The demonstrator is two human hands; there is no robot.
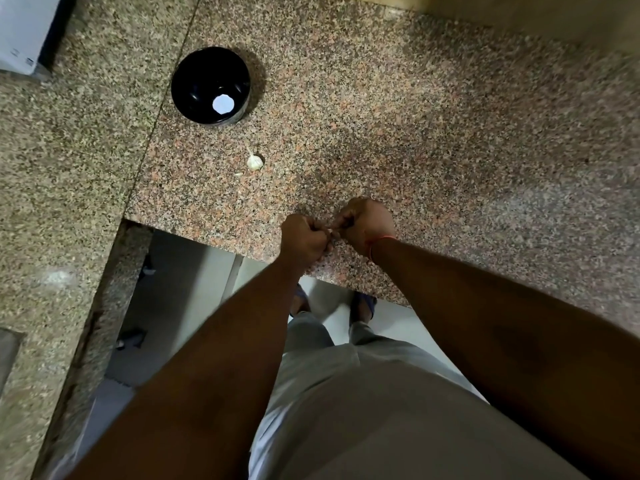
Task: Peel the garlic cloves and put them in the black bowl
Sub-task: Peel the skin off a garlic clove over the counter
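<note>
Both hands, left hand and right hand, pinch one small clove between curled fingers right over the counter edge, well short of the bowl; a slip likely drops it to the floor.

This looks like a home kitchen, seen from above by a person standing at the edge of a speckled granite counter that turns an L-shaped corner, with a seam running between its two slabs. A black bowl stands toward the counter's far left part and a garlic bulb lies on the bare stone nearer its front edge, the sort of things kept where food is prepared. A pale tiled floor shows below the front edge, and a white appliance stands at the far left corner.
</note>
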